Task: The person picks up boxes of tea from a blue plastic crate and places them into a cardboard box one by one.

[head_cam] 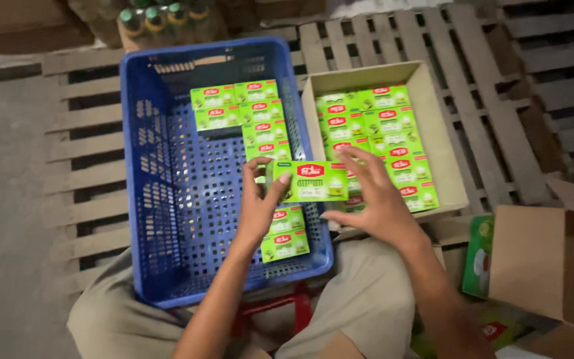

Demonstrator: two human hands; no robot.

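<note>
While it hangs over the blue perforated plastic crate [167, 199], the flat green cardboard box [310, 181] is pinched by left hand [260, 206] and seemingly right hand [373, 199].

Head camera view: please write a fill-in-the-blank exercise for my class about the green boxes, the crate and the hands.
1. Both the left hand and the right hand hold one green ____ between them.
2. The plastic crate is coloured ____.
3. To the right of the crate, more green boxes fill an open ____ carton.
4. Crate and carton rest on a wooden ____.

Missing words: box; blue; cardboard; pallet
</note>
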